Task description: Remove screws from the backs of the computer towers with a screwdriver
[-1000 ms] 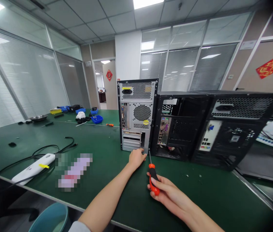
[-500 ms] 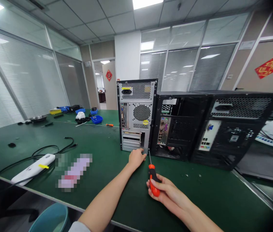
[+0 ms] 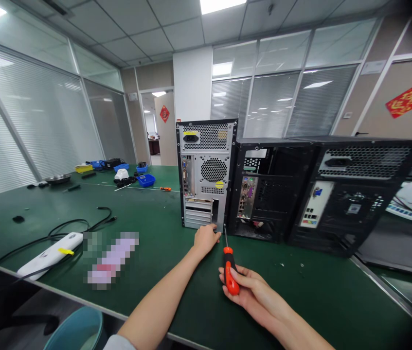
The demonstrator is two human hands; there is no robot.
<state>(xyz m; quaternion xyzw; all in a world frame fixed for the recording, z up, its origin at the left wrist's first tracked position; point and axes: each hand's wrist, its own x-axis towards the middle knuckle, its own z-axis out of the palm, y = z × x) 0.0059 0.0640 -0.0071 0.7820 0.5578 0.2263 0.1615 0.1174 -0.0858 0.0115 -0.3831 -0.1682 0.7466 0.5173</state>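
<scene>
A silver-and-black computer case (image 3: 209, 170) stands upright with its rear panel facing me. My right hand (image 3: 244, 287) is closed around the red-and-black handle of a screwdriver (image 3: 230, 272). Its thin shaft points away from me, and the tip meets the lower right corner of the rear panel, by the case's edge. At the bottom edge of that panel, just left of the tip, is my left hand (image 3: 206, 239). Its fingers are bent against the case; whatever lies between them is hidden.
Two black computer cases (image 3: 264, 189) (image 3: 355, 194) stand close on the right. A white power strip (image 3: 50, 255) with black cables and a pixelated patch lie left. Blue trays (image 3: 146, 180) and an orange screwdriver (image 3: 165, 188) sit farther back. A teal bin (image 3: 78, 330) stands below the table edge.
The screwdriver handle has turned in my right hand and shifted slightly left, with the fingers rolled along. My left hand and the case stay in place.
</scene>
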